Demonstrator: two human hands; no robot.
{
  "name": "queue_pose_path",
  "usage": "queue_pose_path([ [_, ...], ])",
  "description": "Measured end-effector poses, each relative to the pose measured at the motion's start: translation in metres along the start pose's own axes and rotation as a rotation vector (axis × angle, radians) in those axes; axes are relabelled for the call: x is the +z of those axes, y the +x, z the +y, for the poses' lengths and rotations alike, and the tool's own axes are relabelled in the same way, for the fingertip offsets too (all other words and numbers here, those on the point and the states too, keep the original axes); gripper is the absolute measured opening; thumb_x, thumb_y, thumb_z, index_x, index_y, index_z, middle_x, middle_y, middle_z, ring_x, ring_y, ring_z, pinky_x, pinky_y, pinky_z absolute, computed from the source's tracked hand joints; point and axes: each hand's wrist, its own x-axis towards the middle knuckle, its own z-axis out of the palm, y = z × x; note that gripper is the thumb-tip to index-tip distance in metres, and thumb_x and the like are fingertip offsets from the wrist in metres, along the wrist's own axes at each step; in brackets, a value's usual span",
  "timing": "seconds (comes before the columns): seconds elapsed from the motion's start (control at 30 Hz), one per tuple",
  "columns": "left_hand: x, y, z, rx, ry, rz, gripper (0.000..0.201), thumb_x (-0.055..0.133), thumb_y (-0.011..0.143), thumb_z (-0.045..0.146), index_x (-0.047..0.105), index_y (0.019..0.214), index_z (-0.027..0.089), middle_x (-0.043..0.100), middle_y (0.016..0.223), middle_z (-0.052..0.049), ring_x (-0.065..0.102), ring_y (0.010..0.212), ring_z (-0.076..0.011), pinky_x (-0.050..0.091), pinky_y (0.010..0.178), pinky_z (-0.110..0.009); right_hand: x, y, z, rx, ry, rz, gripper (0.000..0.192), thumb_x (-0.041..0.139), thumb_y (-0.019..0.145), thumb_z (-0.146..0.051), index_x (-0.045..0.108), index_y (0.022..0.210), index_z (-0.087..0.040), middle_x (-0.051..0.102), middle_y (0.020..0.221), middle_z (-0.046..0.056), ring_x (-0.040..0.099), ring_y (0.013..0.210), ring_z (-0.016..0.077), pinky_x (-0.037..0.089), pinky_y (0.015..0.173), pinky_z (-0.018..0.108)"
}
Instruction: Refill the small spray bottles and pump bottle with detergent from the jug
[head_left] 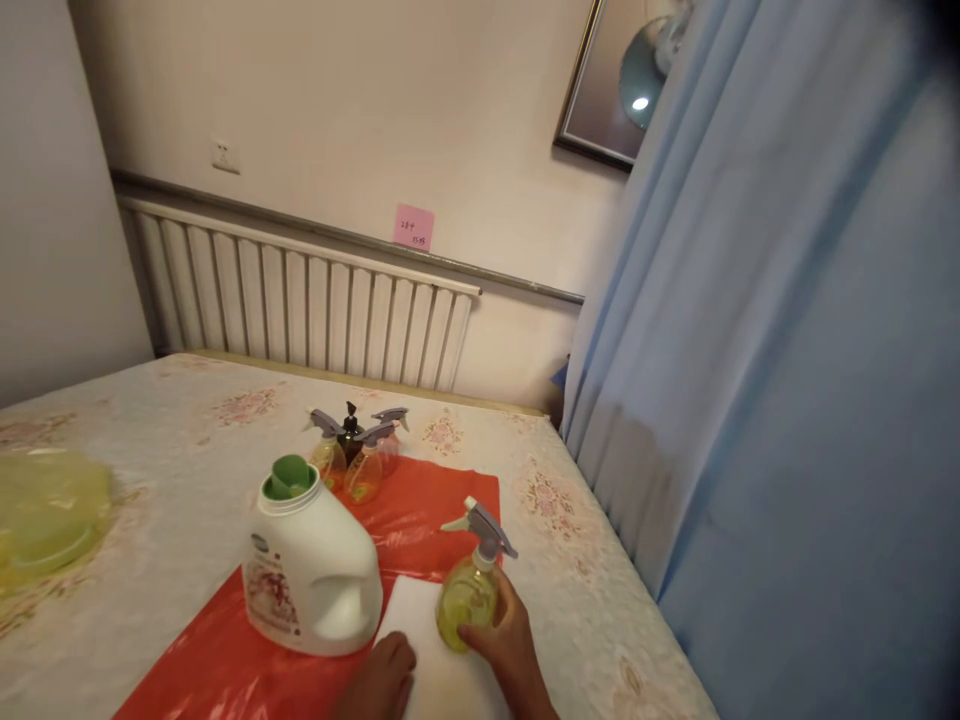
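Observation:
In my right hand (506, 635) is a clear yellow-green spray bottle (466, 602) with a grey and white trigger head, held nearly upright. Thumb and fingers wrap its lower body. Beneath it lies a white folded cloth or paper (424, 690). My left hand (384, 672) rests at the left edge of this white piece, its fingers curled together. Whether it grips the edge is hidden. A big white detergent jug (322, 570) with a green cup in its mouth stands just beyond my left hand, on a red plastic sheet (217, 670).
Several small bottles (364, 475), most with grey trigger heads and one with a black pump, cluster at the sheet's far edge. A translucent yellow basin (52, 505) sits far left on the floral covering (187, 480). A blue curtain (765, 380) hangs at right; a radiator (300, 300) stands behind.

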Motion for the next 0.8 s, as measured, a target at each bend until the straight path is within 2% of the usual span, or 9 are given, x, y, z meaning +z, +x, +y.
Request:
queue_pose_path([
  [0.07, -0.016, 0.003, 0.019, -0.116, -0.105, 0.001, 0.021, 0.053, 0.090, 0.036, 0.068, 0.094, 0.023, 0.076, 0.094, -0.007, 0.071, 0.090, -0.0236, 0.058, 0.085, -0.035, 0.000, -0.014, -0.004, 0.014, 0.010, -0.038, 0.078, 0.083, 0.048, -0.020, 0.063, 0.124, -0.021, 0.075, 0.110, 0.007, 0.069, 0.106, 0.0333, 0.056, 0.093, 0.043],
  [0.17, -0.041, 0.011, 0.042, -0.270, -0.282, 0.216, 0.034, 0.055, 0.087, 0.050, 0.066, 0.102, 0.021, 0.075, 0.097, -0.009, 0.071, 0.093, -0.0272, 0.056, 0.089, -0.041, 0.002, -0.031, -0.012, 0.030, 0.018, -0.066, 0.075, 0.085, 0.046, -0.022, 0.066, 0.119, -0.022, 0.075, 0.111, 0.006, 0.068, 0.107, 0.0343, 0.056, 0.093, 0.043],
  [0.23, -0.054, 0.016, 0.055, -0.315, -0.498, 0.219, 0.046, 0.063, 0.079, 0.057, 0.065, 0.103, 0.018, 0.076, 0.096, -0.011, 0.072, 0.094, -0.0294, 0.057, 0.088, -0.042, 0.006, -0.041, -0.017, 0.036, 0.042, -0.114, 0.072, 0.085, 0.048, -0.023, 0.066, 0.118, -0.023, 0.075, 0.110, 0.006, 0.069, 0.106, 0.0339, 0.055, 0.094, 0.044],
  [0.33, -0.066, 0.020, 0.070, -0.269, -0.724, 0.125, 0.064, 0.074, 0.069, 0.061, 0.066, 0.115, 0.017, 0.075, 0.113, -0.016, 0.069, 0.110, -0.0328, 0.053, 0.098, -0.045, 0.013, -0.054, -0.024, 0.035, 0.092, -0.221, 0.071, 0.084, 0.050, -0.022, 0.066, 0.119, -0.022, 0.075, 0.109, 0.006, 0.068, 0.106, 0.0334, 0.053, 0.095, 0.044],
  [0.43, -0.070, 0.020, 0.084, -0.200, -0.836, 0.016, 0.070, 0.073, 0.072, 0.065, 0.066, 0.125, 0.019, 0.070, 0.129, -0.015, 0.059, 0.128, -0.0348, 0.046, 0.107, -0.048, 0.021, -0.063, -0.028, 0.053, 0.138, -0.297, 0.078, 0.087, 0.048, -0.024, 0.064, 0.123, -0.022, 0.074, 0.115, 0.006, 0.067, 0.111, 0.0341, 0.052, 0.097, 0.044],
  [0.5, -0.073, 0.019, 0.090, -0.182, -0.875, -0.095, 0.069, 0.068, 0.076, 0.068, 0.067, 0.125, 0.019, 0.071, 0.128, -0.014, 0.060, 0.126, -0.0350, 0.045, 0.108, -0.048, 0.024, -0.068, -0.029, 0.060, 0.176, -0.367, 0.085, 0.090, 0.046, -0.027, 0.062, 0.127, -0.022, 0.073, 0.119, 0.007, 0.065, 0.114, 0.0346, 0.051, 0.098, 0.044],
  [0.6, -0.075, 0.017, 0.096, -0.201, -0.882, -0.285, 0.070, 0.066, 0.077, 0.072, 0.072, 0.118, 0.016, 0.076, 0.117, -0.013, 0.067, 0.112, -0.0340, 0.049, 0.102, -0.047, 0.025, -0.072, -0.025, 0.062, 0.199, -0.478, 0.094, 0.093, 0.044, -0.029, 0.060, 0.132, -0.021, 0.071, 0.123, 0.009, 0.065, 0.116, 0.0353, 0.048, 0.102, 0.046],
  [0.7, -0.076, 0.013, 0.097, -0.256, -0.894, -0.364, 0.076, 0.068, 0.070, 0.077, 0.074, 0.114, 0.015, 0.078, 0.110, -0.012, 0.070, 0.106, -0.0330, 0.051, 0.098, -0.045, 0.022, -0.078, -0.014, 0.117, 0.179, -0.432, 0.102, 0.097, 0.037, -0.030, 0.059, 0.131, -0.020, 0.068, 0.129, 0.012, 0.059, 0.125, 0.0386, 0.044, 0.107, 0.050],
  [0.8, -0.076, 0.007, 0.098, -0.291, -0.852, -0.351, 0.073, 0.068, 0.072, 0.075, 0.074, 0.115, 0.016, 0.079, 0.108, -0.011, 0.069, 0.108, -0.0332, 0.052, 0.096, -0.044, 0.018, -0.083, -0.004, 0.163, 0.154, -0.319, 0.104, 0.098, 0.031, -0.028, 0.061, 0.128, -0.021, 0.066, 0.131, 0.014, 0.055, 0.130, 0.0404, 0.043, 0.109, 0.052],
])
